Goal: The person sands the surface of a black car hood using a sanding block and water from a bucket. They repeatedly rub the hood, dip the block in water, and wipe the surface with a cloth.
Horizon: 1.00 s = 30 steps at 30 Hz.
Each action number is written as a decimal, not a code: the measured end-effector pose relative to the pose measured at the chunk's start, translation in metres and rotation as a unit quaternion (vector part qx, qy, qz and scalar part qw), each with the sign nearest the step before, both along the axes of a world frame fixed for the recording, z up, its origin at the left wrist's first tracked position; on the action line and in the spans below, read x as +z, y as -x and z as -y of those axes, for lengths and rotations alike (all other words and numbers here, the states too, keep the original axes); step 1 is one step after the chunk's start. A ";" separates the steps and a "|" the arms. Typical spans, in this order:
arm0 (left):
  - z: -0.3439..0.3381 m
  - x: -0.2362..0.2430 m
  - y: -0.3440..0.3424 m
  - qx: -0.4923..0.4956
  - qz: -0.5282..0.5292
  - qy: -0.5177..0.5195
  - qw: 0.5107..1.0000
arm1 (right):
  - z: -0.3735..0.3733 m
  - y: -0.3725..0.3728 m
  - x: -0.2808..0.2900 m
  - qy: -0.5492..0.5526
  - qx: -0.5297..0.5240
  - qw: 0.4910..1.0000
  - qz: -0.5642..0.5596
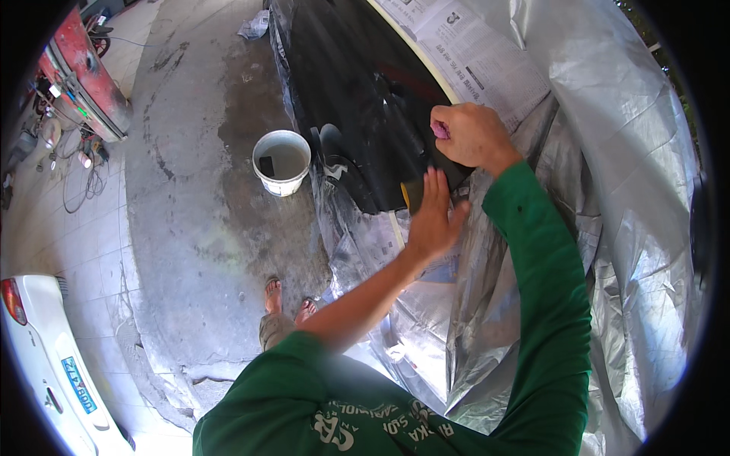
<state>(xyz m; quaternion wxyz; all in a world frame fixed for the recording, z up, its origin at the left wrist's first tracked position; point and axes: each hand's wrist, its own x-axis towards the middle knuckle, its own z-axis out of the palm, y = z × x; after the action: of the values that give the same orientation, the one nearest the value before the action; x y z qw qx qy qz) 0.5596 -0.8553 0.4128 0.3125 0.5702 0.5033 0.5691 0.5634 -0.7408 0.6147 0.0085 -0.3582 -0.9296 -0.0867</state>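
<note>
My right hand (pixel 475 137) is closed around a small pink object (pixel 440 129), possibly a cloth or sponge, over the right edge of a glossy black car panel (pixel 350 83). Just below it, my left hand (pixel 433 216) has its fingers stretched out and thumb apart, at the panel's lower right beside a small yellow piece (pixel 408 194), partly hidden by that hand. I cannot tell what lies under the left fingertips. Masking newspaper (pixel 487 53) borders the panel.
A white bucket (pixel 280 185) of cloudy water stands on stained concrete. Silver sheeting (pixel 623 152) covers the right side. A white car (pixel 68 349), red equipment (pixel 84 83) and tangled cables are at the left. My sandalled feet (pixel 273 296) are below the bucket.
</note>
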 end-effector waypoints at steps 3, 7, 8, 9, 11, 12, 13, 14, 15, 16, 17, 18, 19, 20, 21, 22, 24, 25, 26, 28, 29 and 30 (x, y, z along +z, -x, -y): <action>-0.043 0.019 0.025 -0.007 0.060 0.044 0.997 | -0.010 -0.001 -0.008 -0.033 0.018 0.999 -0.010; 0.006 -0.029 0.005 -0.028 0.045 0.011 0.999 | -0.029 0.004 -0.015 -0.092 0.016 0.995 0.023; 0.013 -0.046 0.002 -0.035 0.014 0.022 0.999 | -0.037 0.001 -0.024 -0.120 0.045 0.992 0.012; 0.017 -0.061 0.003 -0.043 -0.012 0.028 0.999 | -0.046 -0.003 -0.031 -0.154 0.074 0.985 0.006; -0.007 -0.074 0.017 -0.048 -0.017 0.039 0.998 | -0.063 -0.005 -0.048 -0.195 0.097 0.976 -0.002; -0.039 -0.077 0.034 -0.038 0.004 0.049 0.998 | -0.071 -0.002 -0.061 -0.197 0.100 0.975 -0.006; -0.070 -0.078 0.055 -0.019 0.024 0.059 0.998 | -0.080 0.009 -0.069 -0.199 0.109 0.974 -0.013; -0.095 -0.078 0.070 -0.004 0.017 0.065 0.998 | -0.088 0.020 -0.073 -0.199 0.116 0.973 -0.013; -0.111 -0.079 0.082 0.002 0.006 0.077 0.997 | -0.093 0.025 -0.081 -0.192 0.113 0.975 -0.015; -0.117 -0.081 0.088 0.009 -0.006 0.089 0.996 | -0.099 0.032 -0.088 -0.186 0.111 0.976 -0.017; -0.105 -0.086 0.085 0.013 -0.009 0.068 0.998 | -0.107 0.038 -0.093 -0.200 0.116 0.973 -0.009; -0.079 -0.089 0.070 0.005 -0.016 0.048 0.999 | -0.120 0.033 -0.099 -0.213 0.110 0.971 -0.003; -0.055 -0.093 0.058 0.002 -0.024 0.025 0.999 | -0.129 0.030 -0.102 -0.229 0.107 0.968 0.003; -0.031 -0.106 0.050 -0.012 -0.048 0.015 0.999 | -0.135 0.034 -0.101 -0.177 0.033 0.981 0.073; -0.008 -0.127 0.047 -0.023 -0.073 0.005 0.997 | -0.141 0.044 -0.099 -0.170 0.021 0.982 0.078; 0.000 -0.146 0.049 -0.034 -0.096 -0.004 0.995 | -0.146 0.053 -0.097 -0.163 0.010 0.983 0.085; -0.043 -0.168 0.067 0.013 -0.027 0.062 0.998 | -0.158 0.059 -0.098 -0.171 0.010 0.980 0.101; -0.072 -0.179 0.083 0.042 0.008 0.096 0.994 | -0.166 0.063 -0.100 -0.184 0.030 0.977 0.103; -0.110 -0.191 0.109 0.044 0.055 0.114 0.991 | -0.173 0.071 -0.099 -0.198 0.055 0.973 0.105; -0.137 -0.206 0.135 0.057 0.105 0.147 0.982 | -0.179 0.081 -0.094 -0.188 0.081 0.975 0.090; -0.137 -0.208 0.137 0.067 0.108 0.159 0.979 | -0.177 0.084 -0.096 -0.181 0.090 0.976 0.082; -0.141 -0.203 0.135 0.069 0.114 0.167 0.977 | -0.177 0.081 -0.099 -0.186 0.082 0.976 0.074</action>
<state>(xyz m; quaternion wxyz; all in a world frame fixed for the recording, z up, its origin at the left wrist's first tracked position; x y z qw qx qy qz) 0.4250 -0.7146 0.2098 0.4184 0.4050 0.5908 0.5585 0.4823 -0.5635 0.5158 0.0133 -0.2653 -0.9217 -0.2828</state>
